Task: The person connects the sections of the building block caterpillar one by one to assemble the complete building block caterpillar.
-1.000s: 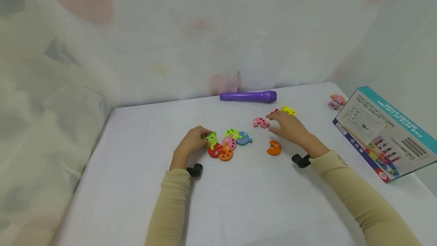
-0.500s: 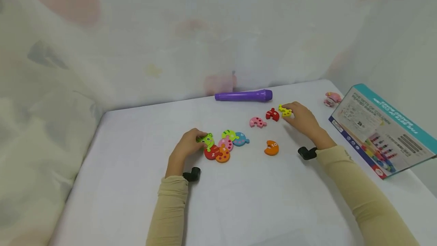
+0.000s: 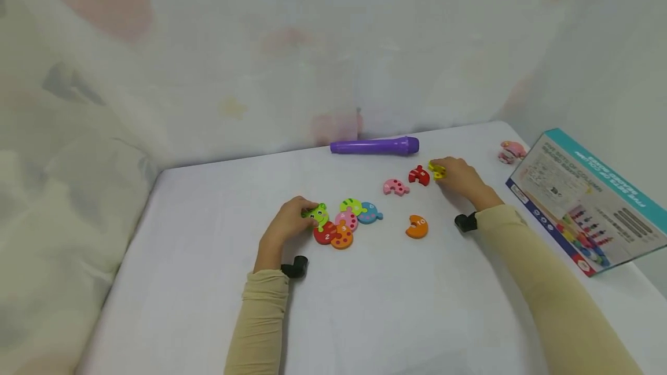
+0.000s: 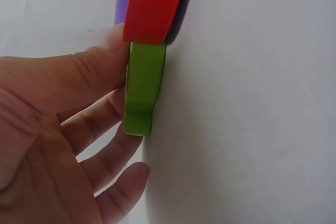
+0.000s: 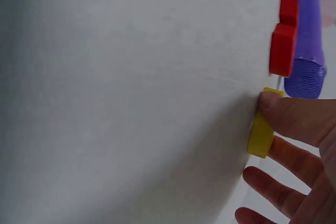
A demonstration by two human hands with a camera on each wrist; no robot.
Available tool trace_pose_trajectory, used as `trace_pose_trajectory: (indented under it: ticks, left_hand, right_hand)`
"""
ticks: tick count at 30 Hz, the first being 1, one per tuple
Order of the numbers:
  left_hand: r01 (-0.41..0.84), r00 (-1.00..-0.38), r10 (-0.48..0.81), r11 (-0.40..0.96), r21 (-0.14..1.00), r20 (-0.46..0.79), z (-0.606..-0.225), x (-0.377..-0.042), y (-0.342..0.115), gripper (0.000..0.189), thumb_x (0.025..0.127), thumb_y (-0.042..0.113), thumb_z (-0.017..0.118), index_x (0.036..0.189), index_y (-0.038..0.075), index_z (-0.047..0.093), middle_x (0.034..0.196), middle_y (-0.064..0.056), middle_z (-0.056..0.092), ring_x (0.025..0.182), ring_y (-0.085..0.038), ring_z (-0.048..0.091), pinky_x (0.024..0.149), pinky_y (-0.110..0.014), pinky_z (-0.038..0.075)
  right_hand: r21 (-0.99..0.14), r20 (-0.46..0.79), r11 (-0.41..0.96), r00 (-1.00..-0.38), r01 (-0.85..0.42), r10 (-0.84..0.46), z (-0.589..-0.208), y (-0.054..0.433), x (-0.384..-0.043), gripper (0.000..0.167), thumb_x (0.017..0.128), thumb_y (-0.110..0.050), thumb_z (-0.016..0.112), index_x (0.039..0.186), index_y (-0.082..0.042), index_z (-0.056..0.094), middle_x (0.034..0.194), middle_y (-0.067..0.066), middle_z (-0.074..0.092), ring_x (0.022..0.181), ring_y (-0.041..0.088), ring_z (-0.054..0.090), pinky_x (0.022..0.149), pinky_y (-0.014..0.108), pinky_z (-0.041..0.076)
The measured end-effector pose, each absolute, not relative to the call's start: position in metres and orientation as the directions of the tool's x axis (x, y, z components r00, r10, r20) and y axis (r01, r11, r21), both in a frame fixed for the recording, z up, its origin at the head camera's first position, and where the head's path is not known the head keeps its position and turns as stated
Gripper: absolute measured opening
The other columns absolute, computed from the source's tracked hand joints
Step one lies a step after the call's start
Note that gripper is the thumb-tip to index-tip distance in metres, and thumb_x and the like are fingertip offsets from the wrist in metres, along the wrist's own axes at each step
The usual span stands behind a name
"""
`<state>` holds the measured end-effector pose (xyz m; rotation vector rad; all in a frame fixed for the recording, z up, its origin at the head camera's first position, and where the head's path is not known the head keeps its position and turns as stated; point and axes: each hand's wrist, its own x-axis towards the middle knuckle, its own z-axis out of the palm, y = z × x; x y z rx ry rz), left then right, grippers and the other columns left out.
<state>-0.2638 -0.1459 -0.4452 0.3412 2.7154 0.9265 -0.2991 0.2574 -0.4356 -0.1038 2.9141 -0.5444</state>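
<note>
Where the worktop [image 3: 396, 305] ends: purple microphone [image 3: 372, 146] lies along far edge; open room on near side, below the pieces.
Left hand [image 3: 285, 221]: grip pinching green caterpillar head [image 3: 319, 215]; light pressure should steady it.
Right hand [image 3: 460, 176]: grip pinching yellow piece [image 5: 260, 136], just right of red 8 piece [image 3: 419, 176]; likely best lifted level.

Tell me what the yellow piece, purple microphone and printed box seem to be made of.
Yellow piece: probably painted wood, though plastic is possible; thick, with smooth, evenly coloured edges.
Purple microphone: likely smooth plastic, given its uniform colour and soft sheen; its head looks ridged.
Printed box: apparently cardboard, judging by flat, printed panels and straight folded edges.
</note>
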Motion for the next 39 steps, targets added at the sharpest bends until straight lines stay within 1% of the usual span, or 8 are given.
trace_pose_trajectory:
  ticks: [4,8,14,19,22,26,34,39]
  left_hand:
    - [0.132,-0.941,0.294,0.773,0.620,-0.166,-0.446,-0.264,-0.144,0.042,0.080,0.013,0.071,0.121,0.008,0.061,0.108,-0.006,0.056,0.099,-0.021,0.051,0.091,-0.038,0.043]
    - [0.125,-0.944,0.286,0.771,0.624,-0.165,-0.445,-0.263,-0.146,0.041,0.080,0.013,0.071,0.120,0.008,0.062,0.107,-0.005,0.056,0.099,-0.021,0.051,0.091,-0.038,0.043]
    - [0.117,-0.948,0.275,0.769,0.629,-0.160,-0.444,-0.262,-0.147,0.041,0.080,0.012,0.071,0.120,0.009,0.062,0.107,-0.005,0.056,0.098,-0.021,0.051,0.091,-0.037,0.043]
    - [0.113,-0.947,0.275,0.766,0.633,-0.164,-0.444,-0.262,-0.146,0.041,0.080,0.012,0.071,0.120,0.008,0.062,0.107,-0.006,0.056,0.098,-0.022,0.051,0.091,-0.038,0.043]
    - [0.114,-0.946,0.279,0.765,0.634,-0.167,-0.446,-0.262,-0.146,0.041,0.080,0.012,0.071,0.119,0.008,0.062,0.106,-0.006,0.056,0.098,-0.022,0.051,0.091,-0.037,0.043]
    - [0.125,-0.945,0.286,0.762,0.636,-0.157,-0.446,-0.263,-0.145,0.041,0.079,0.011,0.071,0.119,0.007,0.063,0.105,-0.006,0.057,0.097,-0.021,0.051,0.090,-0.037,0.043]
    - [0.144,-0.944,0.298,0.757,0.638,-0.141,-0.446,-0.262,-0.146,0.040,0.079,0.010,0.071,0.118,0.006,0.063,0.106,-0.006,0.058,0.097,-0.022,0.052,0.090,-0.037,0.044]
    - [0.138,-0.945,0.292,0.760,0.635,-0.144,-0.446,-0.262,-0.146,0.040,0.079,0.011,0.071,0.118,0.007,0.063,0.106,-0.006,0.058,0.097,-0.022,0.052,0.089,-0.037,0.044]
  right_hand:
    - [-0.327,-0.140,0.945,-0.988,-0.023,-0.073,-0.435,0.256,-0.299,0.052,0.087,-0.015,0.062,0.134,-0.002,0.043,0.129,0.026,0.043,0.115,0.044,0.040,0.094,0.062,0.031]
    - [-0.325,-0.068,0.945,-0.996,-0.029,-0.053,-0.428,0.246,-0.286,0.055,0.085,-0.021,0.065,0.133,-0.004,0.045,0.128,0.025,0.045,0.113,0.043,0.042,0.089,0.062,0.032]
    - [-0.345,0.069,0.923,-0.985,-0.170,-0.155,-0.420,0.218,-0.253,0.056,0.083,-0.025,0.068,0.131,-0.003,0.048,0.124,0.023,0.050,0.111,0.039,0.047,0.085,0.057,0.036]
    - [-0.331,0.120,0.909,-0.967,-0.253,-0.225,-0.421,0.186,-0.236,0.054,0.080,-0.029,0.071,0.127,-0.007,0.054,0.122,0.016,0.055,0.108,0.035,0.050,0.086,0.055,0.039]
    - [-0.305,0.117,0.914,-0.963,-0.269,-0.244,-0.423,0.168,-0.230,0.053,0.078,-0.033,0.072,0.124,-0.010,0.057,0.119,0.013,0.058,0.105,0.032,0.052,0.085,0.052,0.040]
    - [-0.255,0.078,0.927,-0.962,-0.274,-0.263,-0.428,0.150,-0.225,0.056,0.077,-0.037,0.072,0.124,-0.011,0.057,0.113,0.012,0.059,0.099,0.029,0.054,0.082,0.049,0.041]
    - [-0.216,0.023,0.934,-0.958,-0.285,-0.287,-0.437,0.133,-0.223,0.060,0.077,-0.044,0.070,0.124,-0.010,0.057,0.121,0.011,0.058,0.108,0.030,0.053,0.085,0.052,0.041]
    - [-0.194,0.009,0.936,-0.955,-0.293,-0.297,-0.439,0.128,-0.223,0.060,0.076,-0.046,0.071,0.121,-0.010,0.059,0.116,0.009,0.060,0.103,0.028,0.054,0.085,0.053,0.041]
